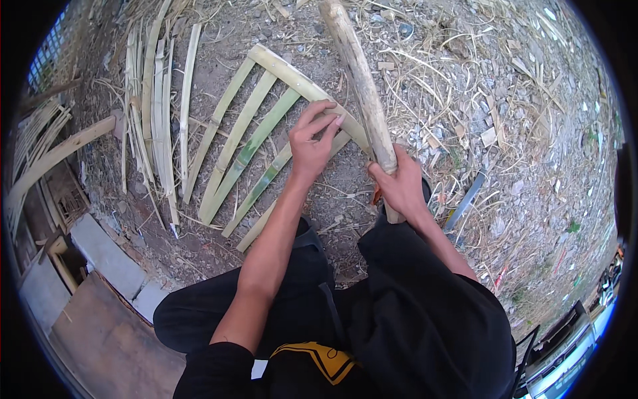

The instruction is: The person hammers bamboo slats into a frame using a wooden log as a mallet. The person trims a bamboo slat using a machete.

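Observation:
A frame of split bamboo lies on the ground before me: a pale crosspiece [292,78] with several slats [247,154] running from it toward me, some with green skin. My left hand [312,141] is over the crosspiece, thumb and fingertips drawn together in a pinch; whatever they hold is too small to make out. My right hand [403,187] is wrapped round a thick, rough wooden stick [362,80], near its lower end. The stick slants up and away, crossing in front of the crosspiece's right end.
Loose bamboo strips [159,100] lie to the left, with a wooden plank [63,158] farther out. Grey slabs [106,253] sit at lower left. A long blade [466,199] rests right of my right hand. Wood chips and shavings litter the dirt.

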A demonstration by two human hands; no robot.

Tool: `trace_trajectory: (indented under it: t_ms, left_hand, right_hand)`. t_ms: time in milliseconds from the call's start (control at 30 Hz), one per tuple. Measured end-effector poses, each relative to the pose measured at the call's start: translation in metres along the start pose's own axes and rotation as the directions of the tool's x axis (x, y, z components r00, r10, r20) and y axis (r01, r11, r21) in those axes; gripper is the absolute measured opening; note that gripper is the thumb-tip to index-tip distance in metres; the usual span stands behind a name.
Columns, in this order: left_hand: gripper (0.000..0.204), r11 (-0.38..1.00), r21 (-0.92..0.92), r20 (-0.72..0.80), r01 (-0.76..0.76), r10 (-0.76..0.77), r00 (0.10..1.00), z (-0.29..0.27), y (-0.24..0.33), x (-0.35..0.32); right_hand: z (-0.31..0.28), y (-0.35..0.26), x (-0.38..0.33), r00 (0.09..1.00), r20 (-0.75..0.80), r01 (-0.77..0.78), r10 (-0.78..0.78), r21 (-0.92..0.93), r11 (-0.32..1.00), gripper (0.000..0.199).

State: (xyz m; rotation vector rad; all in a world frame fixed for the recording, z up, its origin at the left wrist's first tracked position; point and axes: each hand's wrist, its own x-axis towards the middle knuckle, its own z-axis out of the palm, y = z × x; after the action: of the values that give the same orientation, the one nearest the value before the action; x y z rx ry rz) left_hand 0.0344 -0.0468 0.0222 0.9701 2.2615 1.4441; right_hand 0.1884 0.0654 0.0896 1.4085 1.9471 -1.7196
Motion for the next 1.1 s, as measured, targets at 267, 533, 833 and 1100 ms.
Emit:
trace_trajectory:
  t_ms: [267, 533, 833, 1100]
  left_hand:
    - [0.012, 0.915, -0.183, -0.018, 0.359, -0.368, 0.930, 0.013, 0.010, -0.027]
    - [0.016, 0.860, -0.247, 0.036, 0.446, -0.452, 0.891, 0.013, -0.013, -0.037]
    - [0.015, 0.926, -0.192, 0.021, 0.326, -0.329, 0.944, 0.011, -0.009, -0.036]
    - [0.017, 0.959, -0.124, -0.022, 0.255, -0.259, 0.966, 0.016, -0.013, -0.038]
  right_hand:
    - [0.003, 0.018, 0.015, 0.991, -0.084, 0.095, -0.100, -0.059, 0.994, 0.052]
    - [0.002, 0.015, 0.013, 0.977, -0.107, 0.179, -0.184, -0.053, 0.982, 0.049]
    - [0.002, 0.016, 0.013, 0.977, -0.112, 0.177, -0.182, -0.051, 0.983, 0.048]
    - [0.000, 0.012, 0.011, 0.981, -0.107, 0.157, -0.162, -0.052, 0.986, 0.047]
